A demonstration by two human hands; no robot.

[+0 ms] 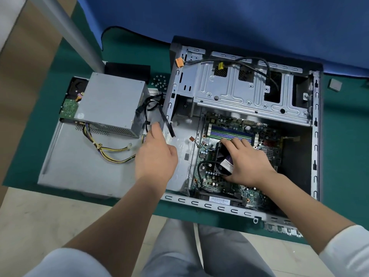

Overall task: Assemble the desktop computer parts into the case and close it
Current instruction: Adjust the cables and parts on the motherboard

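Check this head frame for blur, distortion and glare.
Head view: wide-angle bending shows along the case edges; left hand is slightly motion-blurred, right hand on the cooler fan sharper; lighting soft and even, no harsh glare.

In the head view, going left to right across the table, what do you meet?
Hard drive → power supply → left hand → CPU cooler fan gripped by the right hand → case right wall → small grey square pad.

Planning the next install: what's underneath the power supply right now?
The power supply sits on the loose side panel, over a green circuit board poking out at its left. What else lies beneath is covered.
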